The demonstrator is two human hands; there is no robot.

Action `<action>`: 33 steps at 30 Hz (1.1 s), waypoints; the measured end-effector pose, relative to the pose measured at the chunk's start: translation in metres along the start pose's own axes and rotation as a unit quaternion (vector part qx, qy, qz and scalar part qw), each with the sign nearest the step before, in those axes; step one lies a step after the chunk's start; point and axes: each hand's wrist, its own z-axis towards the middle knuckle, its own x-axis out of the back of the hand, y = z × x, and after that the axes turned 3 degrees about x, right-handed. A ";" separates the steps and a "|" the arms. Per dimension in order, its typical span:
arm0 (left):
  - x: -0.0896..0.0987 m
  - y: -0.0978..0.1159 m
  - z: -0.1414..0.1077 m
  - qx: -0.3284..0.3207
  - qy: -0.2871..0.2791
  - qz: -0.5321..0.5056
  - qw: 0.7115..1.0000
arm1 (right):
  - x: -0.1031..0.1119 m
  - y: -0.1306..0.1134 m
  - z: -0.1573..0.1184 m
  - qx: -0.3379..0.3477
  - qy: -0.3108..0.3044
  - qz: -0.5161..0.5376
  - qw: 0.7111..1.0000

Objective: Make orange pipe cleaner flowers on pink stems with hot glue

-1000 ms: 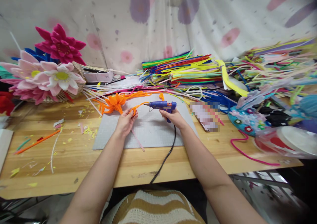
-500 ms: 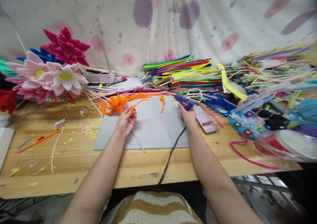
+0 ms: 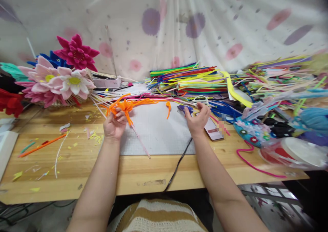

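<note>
My left hand (image 3: 114, 125) is closed with its fingertips on an orange pipe-cleaner piece, just beside an orange pipe-cleaner flower (image 3: 126, 107). Its fingers overlap these parts, so exactly where the piece ends and the flower begins is hard to tell. From below the flower a thin pale pink stick (image 3: 140, 141) slants across the grey cutting mat (image 3: 153, 136). My right hand (image 3: 197, 120) is raised with fingers apart and holds nothing. Just behind it lies a blue glue gun (image 3: 186, 109), partly hidden by the fingers. A curled orange piece (image 3: 168, 109) rests alone on the mat.
Bundles of coloured pipe cleaners (image 3: 187, 76) line the back of the table. Felt-like flowers (image 3: 74, 81) stand at the left. A phone (image 3: 213, 131), scissors (image 3: 202, 98), a blue decorated item (image 3: 252, 131) and a plastic tub (image 3: 294, 151) are at the right. A black cord (image 3: 178, 167) crosses the front edge.
My right hand has let go of the glue gun, which now lies on the mat. My left hand has moved left, bringing the orange piece over to the flower's left side.
</note>
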 end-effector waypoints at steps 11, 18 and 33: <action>0.011 0.042 -0.013 0.033 0.052 -0.075 0.995 | -0.077 -0.137 -0.046 0.009 -0.442 0.175 0.880; 0.030 0.066 -0.033 0.052 0.056 -0.064 0.995 | -0.145 -0.166 -0.054 -0.220 -0.563 0.241 0.759; 0.005 0.048 -0.027 0.045 0.053 0.315 0.947 | -0.096 -0.117 -0.025 -0.363 -0.511 0.495 0.602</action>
